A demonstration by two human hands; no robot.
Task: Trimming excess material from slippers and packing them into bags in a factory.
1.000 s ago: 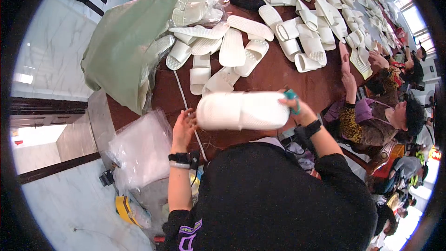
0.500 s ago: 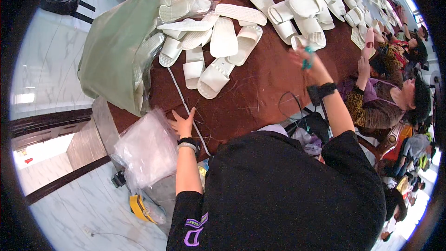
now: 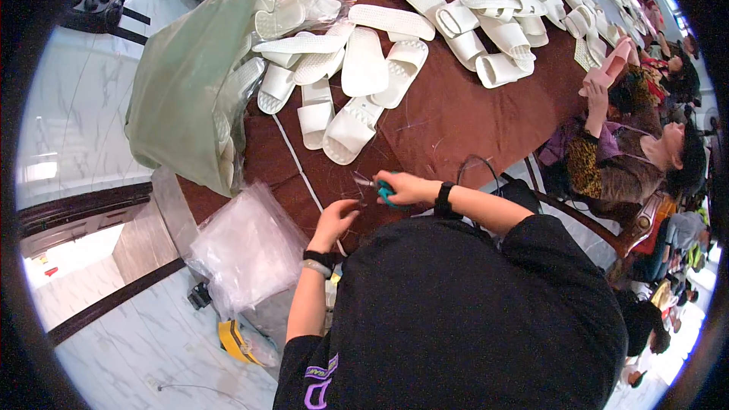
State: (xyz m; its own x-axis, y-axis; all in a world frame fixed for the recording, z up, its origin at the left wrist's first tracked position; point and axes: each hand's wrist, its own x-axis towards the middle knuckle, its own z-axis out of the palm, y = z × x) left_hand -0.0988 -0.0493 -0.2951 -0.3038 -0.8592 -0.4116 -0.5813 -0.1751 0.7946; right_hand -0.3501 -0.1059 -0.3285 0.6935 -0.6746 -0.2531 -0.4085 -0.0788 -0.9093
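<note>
Right grip (image 3: 411, 188) curled round teal-handled scissors (image 3: 385, 193), over the brown desk (image 3: 463, 125); left grip (image 3: 332, 222) loosely curled, contents unclear. We judge scissors light, stiff, best held by the handles.

Beside the green sack (image 3: 186, 87), on its right, white slippers (image 3: 364, 61) block a low pass. Farther right of the sack, bare brown cloth (image 3: 463, 118) leaves my right hand (image 3: 410, 188) room. On the sack's near side, clear plastic bags (image 3: 247, 247) crowd my left hand (image 3: 336, 222).
</note>
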